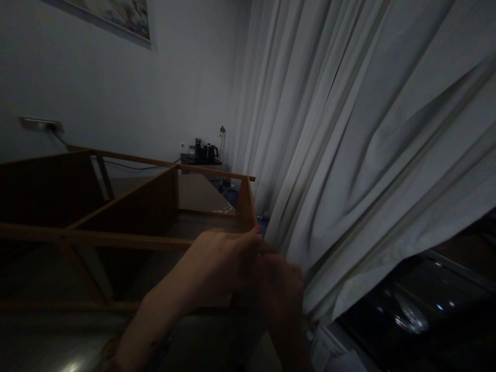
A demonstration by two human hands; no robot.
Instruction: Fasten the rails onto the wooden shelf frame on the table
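Note:
A brown wooden shelf frame (135, 237) with dividing panels lies on its side, running from the left toward the middle. At its near right corner my left hand (222, 261) is closed around the frame's end, its fingertips against the wood. Close beside it, slightly lower and to the right, my right hand (281, 287) has its fingers curled and pinched near the same corner. Anything small between the right fingers is lost in the dim light and blur. Both hands overlap the corner and hide the joint there.
White curtains (329, 129) hang along the right, close to my right hand. A glossy black object (418, 305) stands at lower right. Behind the frame, a small stand (211, 161) holds a black kettle (210, 152). A cable runs from the wall socket (41, 124).

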